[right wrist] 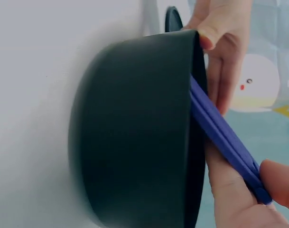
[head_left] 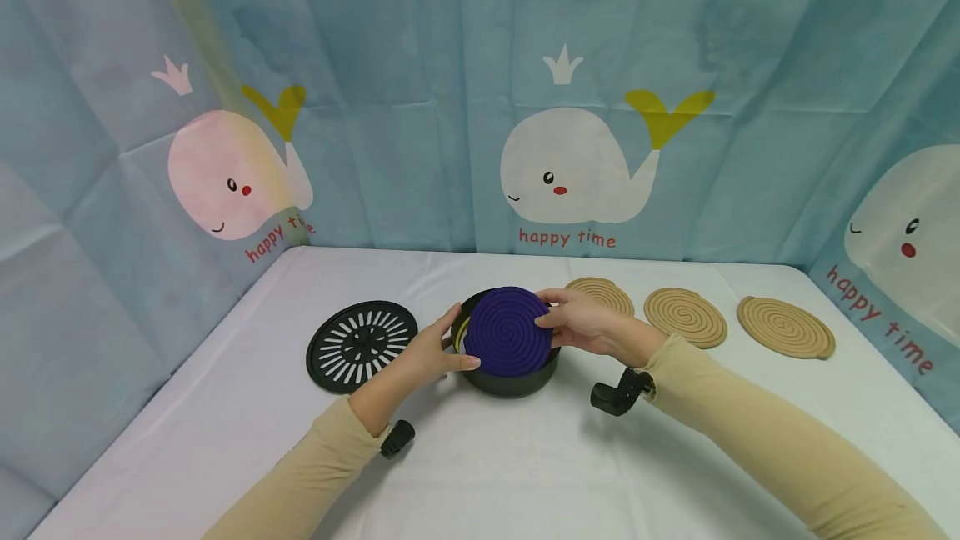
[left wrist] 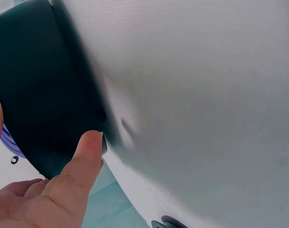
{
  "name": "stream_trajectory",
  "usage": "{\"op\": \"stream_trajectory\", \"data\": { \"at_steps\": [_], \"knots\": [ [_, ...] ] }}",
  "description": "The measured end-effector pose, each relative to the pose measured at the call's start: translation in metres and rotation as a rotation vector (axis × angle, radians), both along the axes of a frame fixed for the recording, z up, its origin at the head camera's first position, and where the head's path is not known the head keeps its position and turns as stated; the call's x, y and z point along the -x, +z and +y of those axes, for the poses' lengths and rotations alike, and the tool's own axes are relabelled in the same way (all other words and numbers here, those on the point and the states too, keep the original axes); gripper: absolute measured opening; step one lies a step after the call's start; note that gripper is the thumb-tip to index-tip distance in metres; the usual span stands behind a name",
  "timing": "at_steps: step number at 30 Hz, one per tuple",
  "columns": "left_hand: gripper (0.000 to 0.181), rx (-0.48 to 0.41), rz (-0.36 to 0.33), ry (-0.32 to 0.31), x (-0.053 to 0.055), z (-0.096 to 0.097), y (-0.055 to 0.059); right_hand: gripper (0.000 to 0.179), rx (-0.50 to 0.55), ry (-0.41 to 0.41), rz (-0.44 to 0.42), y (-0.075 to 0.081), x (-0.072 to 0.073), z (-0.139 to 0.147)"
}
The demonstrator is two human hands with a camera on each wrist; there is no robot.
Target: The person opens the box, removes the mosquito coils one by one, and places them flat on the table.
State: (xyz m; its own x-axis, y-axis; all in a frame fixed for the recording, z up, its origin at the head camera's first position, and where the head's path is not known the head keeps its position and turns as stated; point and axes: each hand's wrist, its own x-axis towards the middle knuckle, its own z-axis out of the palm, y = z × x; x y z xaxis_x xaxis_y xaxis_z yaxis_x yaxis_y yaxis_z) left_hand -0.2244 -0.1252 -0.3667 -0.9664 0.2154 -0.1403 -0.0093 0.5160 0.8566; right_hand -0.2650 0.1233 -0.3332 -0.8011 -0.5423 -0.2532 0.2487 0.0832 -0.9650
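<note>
A round purple coiled mat [head_left: 508, 332] leans at a slant over the mouth of a dark round pot [head_left: 512, 386], its lower edge inside the rim. My right hand [head_left: 588, 322] pinches the mat at its raised edge, thumb above and fingers beneath. In the right wrist view, the slanted mat [right wrist: 225, 137] emerges from the pot [right wrist: 135, 128]. My left hand [head_left: 431, 351] grips the pot's left side, with the thumb near the rim and fingers round the outer wall. Something yellowish [head_left: 461, 337] shows inside the pot beside the mat, mostly hidden.
Left of the pot lies a black slotted round plate [head_left: 362, 347]. Tan coiled mats lie to the right: one [head_left: 600, 293] partly behind my right hand, another [head_left: 685, 317] beside it, and one [head_left: 786, 327] farther right. A whale-print curtain [head_left: 420, 107] hangs behind the white table [head_left: 510, 465].
</note>
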Motion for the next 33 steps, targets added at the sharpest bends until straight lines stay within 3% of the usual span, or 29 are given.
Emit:
{"op": "stream_trajectory", "data": {
  "at_steps": [17,33],
  "knots": [
    [0.095,-0.023,0.005,-0.003,0.0,-0.001,0.0,0.055,0.084,-0.052,0.057,0.027,-0.013,0.042],
    [0.095,-0.027,-0.02,0.02,0.0,0.001,0.0,0.043,0.02,-0.085,0.055,0.033,-0.022,0.089]
  ]
}}
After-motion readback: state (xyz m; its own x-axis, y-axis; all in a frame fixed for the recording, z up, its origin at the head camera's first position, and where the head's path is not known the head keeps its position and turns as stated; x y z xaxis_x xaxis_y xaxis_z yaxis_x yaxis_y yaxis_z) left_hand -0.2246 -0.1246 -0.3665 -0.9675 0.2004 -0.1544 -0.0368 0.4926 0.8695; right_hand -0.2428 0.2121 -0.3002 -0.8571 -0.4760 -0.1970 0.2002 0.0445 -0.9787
